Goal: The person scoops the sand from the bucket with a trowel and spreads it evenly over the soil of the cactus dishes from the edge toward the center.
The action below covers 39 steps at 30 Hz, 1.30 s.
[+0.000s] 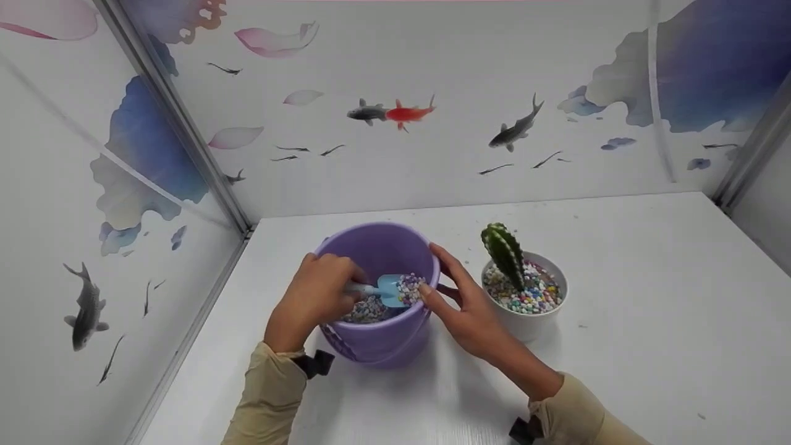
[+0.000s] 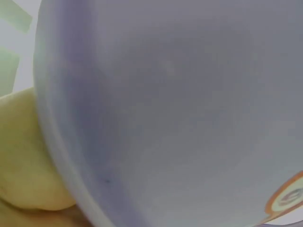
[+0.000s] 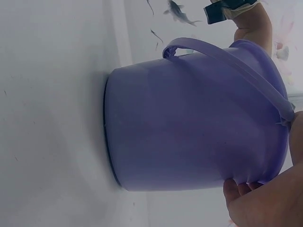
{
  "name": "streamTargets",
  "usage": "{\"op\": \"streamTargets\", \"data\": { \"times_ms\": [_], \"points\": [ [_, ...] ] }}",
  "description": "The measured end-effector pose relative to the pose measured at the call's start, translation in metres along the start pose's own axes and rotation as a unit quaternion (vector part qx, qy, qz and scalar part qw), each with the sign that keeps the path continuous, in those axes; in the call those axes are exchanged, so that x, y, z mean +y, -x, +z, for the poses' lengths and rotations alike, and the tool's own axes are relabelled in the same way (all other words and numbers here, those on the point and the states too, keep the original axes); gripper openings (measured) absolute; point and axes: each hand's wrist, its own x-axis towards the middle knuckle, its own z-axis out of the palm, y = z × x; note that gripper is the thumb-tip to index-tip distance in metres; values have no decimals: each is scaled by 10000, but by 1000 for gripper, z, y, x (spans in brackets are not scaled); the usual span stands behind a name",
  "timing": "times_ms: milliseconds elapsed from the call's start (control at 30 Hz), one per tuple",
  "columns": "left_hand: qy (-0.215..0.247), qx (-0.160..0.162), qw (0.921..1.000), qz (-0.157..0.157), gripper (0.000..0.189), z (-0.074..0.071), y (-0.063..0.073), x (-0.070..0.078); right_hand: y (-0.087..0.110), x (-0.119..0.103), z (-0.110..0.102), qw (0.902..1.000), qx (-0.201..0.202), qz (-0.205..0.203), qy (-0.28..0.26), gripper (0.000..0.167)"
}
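Note:
A purple bucket with a handle stands on the white table, small multicoloured pebbles lying in its bottom. My left hand reaches over the near left rim and grips the handle of a small light-blue shovel. The shovel's blade carries a heap of pebbles inside the bucket, near the right wall. My right hand holds the bucket's right rim, thumb at the rim and fingers along the outside. In the right wrist view, its fingertips touch the outer wall. The bucket's wall fills most of the left wrist view.
Right of the bucket stands a white pot with a green cactus in multicoloured pebbles. White panels printed with fish and petals rise behind and at the left. A few tiny bits lie scattered on the table.

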Motion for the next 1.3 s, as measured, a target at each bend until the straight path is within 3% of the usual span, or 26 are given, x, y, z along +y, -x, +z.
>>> {"op": "streamTargets", "data": {
  "times_ms": [233, 600, 1300],
  "points": [
    [58, 149, 9999, -12, 13, -7, 10, 4, 0, 0, 0, 10000, 18, 31, -19, 72],
    [283, 277, 9990, -184, 14, -15, 21, -2, 0, 0, 0, 10000, -26, -6, -94, 72],
    [383, 809, 9958, -174, 18, -10, 32, -10, 3, 7, -9, 9990, -230, -198, -326, 72]
  ]
}}
